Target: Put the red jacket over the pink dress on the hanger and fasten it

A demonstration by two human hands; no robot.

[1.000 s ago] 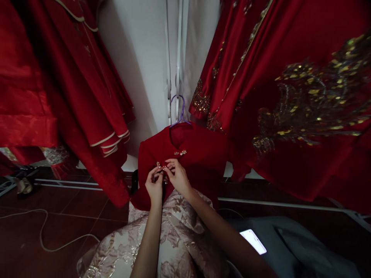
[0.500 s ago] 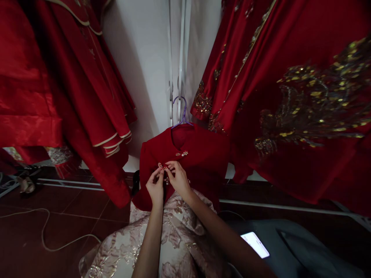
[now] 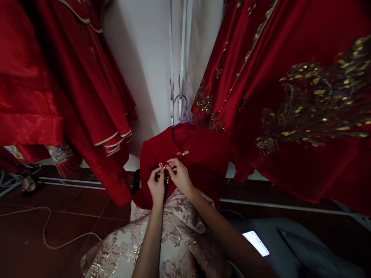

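Note:
A dark red jacket (image 3: 203, 154) hangs from a purple hanger (image 3: 184, 112) in front of me, its lower part over a patterned pale brocade skirt (image 3: 171, 239). Down its front run jewelled, pearl-like fastenings; the upper fastening (image 3: 182, 153) lies in plain view. My left hand (image 3: 157, 188) and my right hand (image 3: 180, 177) meet at the middle fastening (image 3: 161, 165), thumbs and fingertips pinched on it from both sides. A lower fastening (image 3: 167, 180) shows between the hands. My fingers partly cover the middle one.
Red garments (image 3: 95, 85) hang at left, and a sequinned red gown (image 3: 313, 162) hangs at right. A lit phone (image 3: 256, 243) lies on a grey-blue surface (image 3: 295, 243) at lower right. A pale cable (image 3: 48, 227) crosses the tiled floor. White rack bars (image 3: 278, 206) run low on both sides.
Both hands stay at the middle fastening, with small shifts of the fingers; a pearl now shows more clearly between the fingertips. The view has shifted slightly.

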